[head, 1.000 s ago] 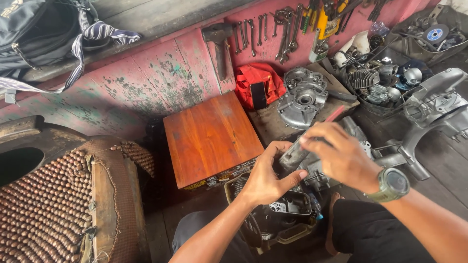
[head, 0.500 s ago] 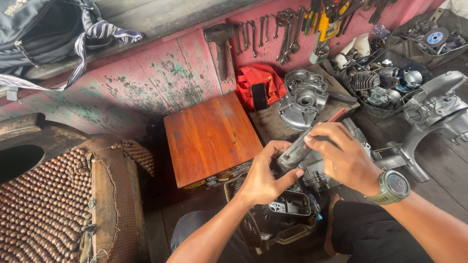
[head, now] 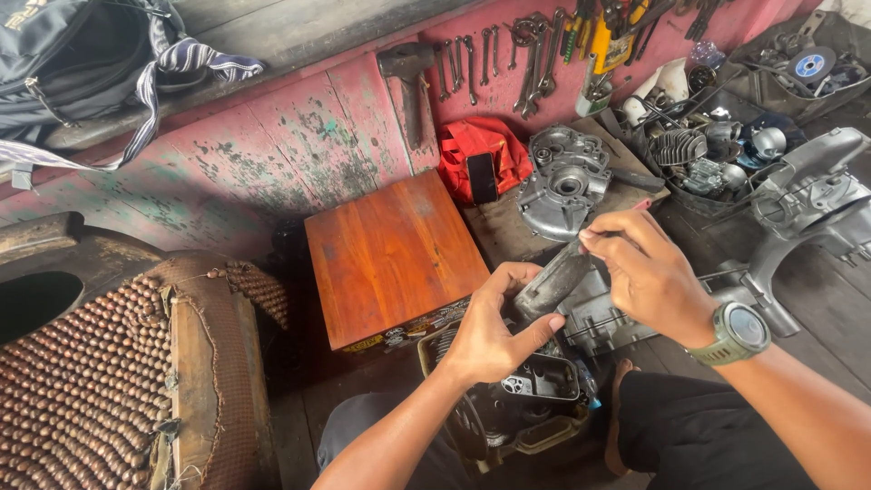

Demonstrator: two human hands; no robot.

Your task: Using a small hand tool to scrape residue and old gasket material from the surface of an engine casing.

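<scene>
grey metal part [head: 552,283] | between both hands | left hand [head: 490,331] below | right hand [head: 649,272] above

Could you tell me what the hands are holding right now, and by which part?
Both hands grip one dark grey cylindrical part: left hand around its lower end, right hand at its upper end.

Soft, even daylight is filling the scene; shadows are pooling beneath the polished reddish-brown wooden box [head: 392,259], focus is staying sharp, and edges are bending slightly.
</scene>
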